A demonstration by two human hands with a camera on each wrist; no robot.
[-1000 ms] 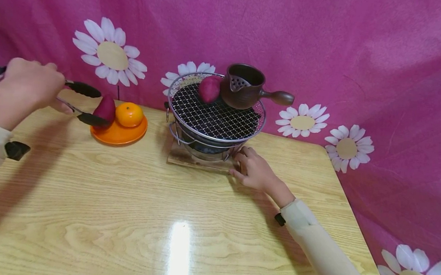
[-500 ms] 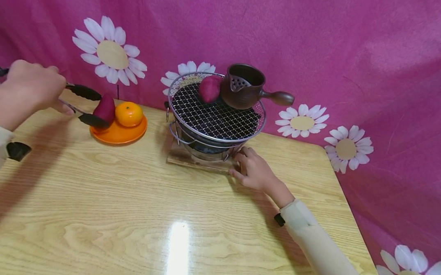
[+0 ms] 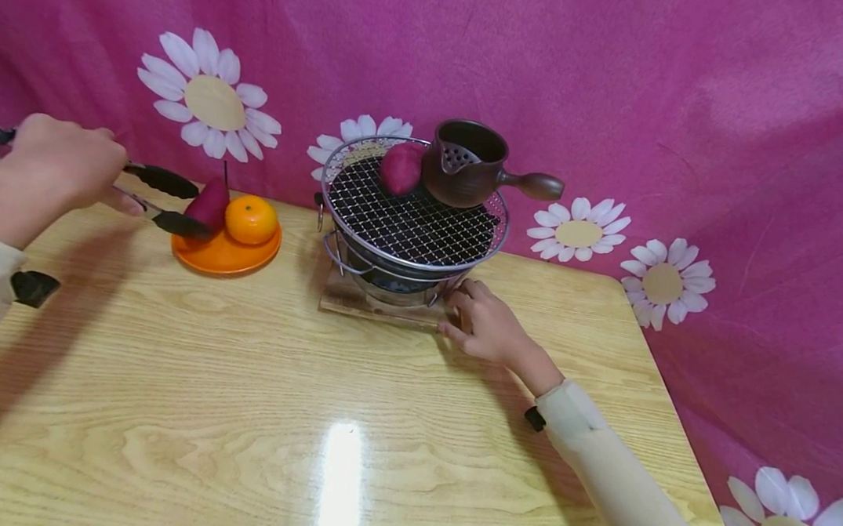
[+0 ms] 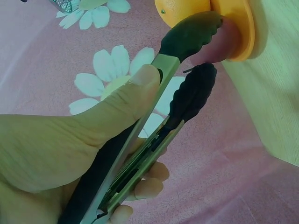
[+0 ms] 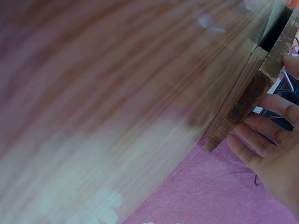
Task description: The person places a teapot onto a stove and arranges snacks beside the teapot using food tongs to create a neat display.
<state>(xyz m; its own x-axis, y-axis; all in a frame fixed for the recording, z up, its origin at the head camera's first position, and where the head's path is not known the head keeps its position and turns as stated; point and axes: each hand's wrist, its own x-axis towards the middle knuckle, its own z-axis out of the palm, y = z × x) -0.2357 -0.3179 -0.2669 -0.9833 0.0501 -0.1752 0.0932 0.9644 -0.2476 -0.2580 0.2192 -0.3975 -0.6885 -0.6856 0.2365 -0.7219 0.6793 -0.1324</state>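
My left hand [image 3: 66,161] grips a pair of tongs [image 4: 135,154] with black scalloped tips. Those tips stand apart at the left side of a purple sweet potato [image 3: 210,205], which leans on an orange plate [image 3: 227,264]. Beside it on the plate sits a mandarin [image 3: 251,219]. My right hand [image 3: 488,325] holds the front right corner of a wooden board [image 3: 384,315] under a round tabletop grill [image 3: 393,273], its fingers along the board's edge in the right wrist view. On the mesh rest another purple sweet potato [image 3: 400,169] and a dark brown side-handled pot [image 3: 461,170].
The light wooden table [image 3: 245,412] carries everything, with its right edge running down past my right forearm. A pink cloth [image 3: 681,133] with white daisies hangs close behind the grill and plate. The pot's handle [image 3: 535,186] juts out past the grill's right rim.
The sweet potato on the plate has shifted slightly right and tilted over, and the mandarin has moved a little right with it. The tong tips moved slightly right. My right hand stays put.
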